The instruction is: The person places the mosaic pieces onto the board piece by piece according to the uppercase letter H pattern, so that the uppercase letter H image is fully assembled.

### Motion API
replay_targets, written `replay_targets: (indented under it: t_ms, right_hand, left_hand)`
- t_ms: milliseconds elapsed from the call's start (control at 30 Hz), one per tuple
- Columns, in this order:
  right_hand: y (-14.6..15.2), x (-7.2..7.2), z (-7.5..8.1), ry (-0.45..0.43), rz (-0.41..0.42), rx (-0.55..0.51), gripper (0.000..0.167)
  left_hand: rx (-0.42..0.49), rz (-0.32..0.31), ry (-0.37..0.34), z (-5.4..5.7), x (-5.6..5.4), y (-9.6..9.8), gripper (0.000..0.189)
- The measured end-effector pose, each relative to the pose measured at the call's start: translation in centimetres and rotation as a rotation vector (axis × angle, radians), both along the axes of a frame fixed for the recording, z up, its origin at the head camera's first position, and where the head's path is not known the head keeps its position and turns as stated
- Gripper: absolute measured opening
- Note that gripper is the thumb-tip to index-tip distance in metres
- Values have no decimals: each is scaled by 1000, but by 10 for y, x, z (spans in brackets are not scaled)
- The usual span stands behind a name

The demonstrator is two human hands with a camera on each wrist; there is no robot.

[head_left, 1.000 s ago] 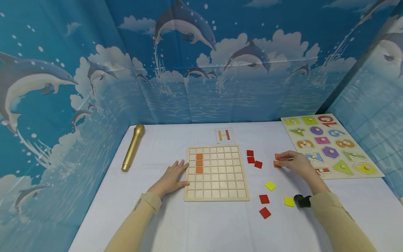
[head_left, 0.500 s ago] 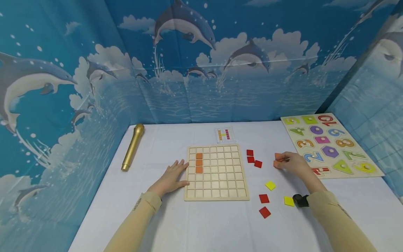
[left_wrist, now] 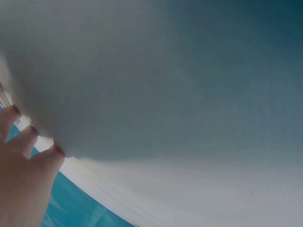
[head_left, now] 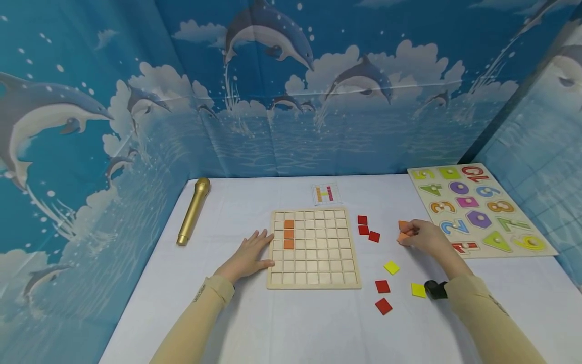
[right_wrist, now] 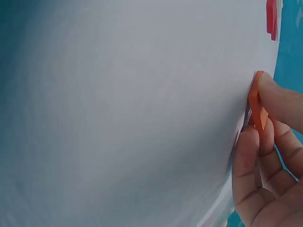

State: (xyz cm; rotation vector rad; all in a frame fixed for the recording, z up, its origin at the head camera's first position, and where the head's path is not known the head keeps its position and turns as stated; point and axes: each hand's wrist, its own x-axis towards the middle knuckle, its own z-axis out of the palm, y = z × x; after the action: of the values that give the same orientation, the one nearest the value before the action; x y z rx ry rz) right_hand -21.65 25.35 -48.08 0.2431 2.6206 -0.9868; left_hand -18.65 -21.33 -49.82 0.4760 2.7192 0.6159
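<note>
My right hand point(head_left: 427, 236) pinches an orange square tile point(right_wrist: 258, 101) between thumb and fingers, low over the white table at the right. A second orange tile point(head_left: 402, 224) lies just beyond it, partly behind the fingers. On the left, my left hand point(head_left: 245, 258) lies flat with spread fingers, fingertips and thumb right at the left edge of a wooden grid board point(head_left: 313, 284). In the left wrist view its fingers point(left_wrist: 47, 158) touch down at the white cloth. A column of orange tiles point(head_left: 289, 234) sits in the second column of the board's cells.
Red tiles point(head_left: 374, 236) lie right of the board, with more red tiles point(head_left: 383, 286) and a yellow tile point(head_left: 391, 267) nearer. Another yellow tile point(head_left: 418, 290) lies by the right cuff. A pattern card point(head_left: 326, 194), a gold microphone point(head_left: 193, 212) and a number puzzle board point(head_left: 482, 212) stand around.
The right fingers have closed on the nearer orange tile and tilted it up from the table. The left hand has stayed in place.
</note>
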Motion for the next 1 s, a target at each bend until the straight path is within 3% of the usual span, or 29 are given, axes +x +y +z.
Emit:
replay_targets:
  t_ms: [400, 533, 767, 1000]
  right_hand:
    - [3, 1, 4, -5, 34, -30, 36]
    - [-3, 2, 8, 15, 53, -109, 39]
    - [-47, 4, 15, 49, 57, -246, 40]
    - [-105, 3, 21, 52, 132, -374, 37]
  left_hand:
    - [13, 12, 3, 0, 1, 1, 81]
    - [4, 12, 8, 1, 0, 1, 80]
    - [6, 16, 0, 1, -1, 1, 80]
    - [10, 13, 2, 2, 0, 1, 80]
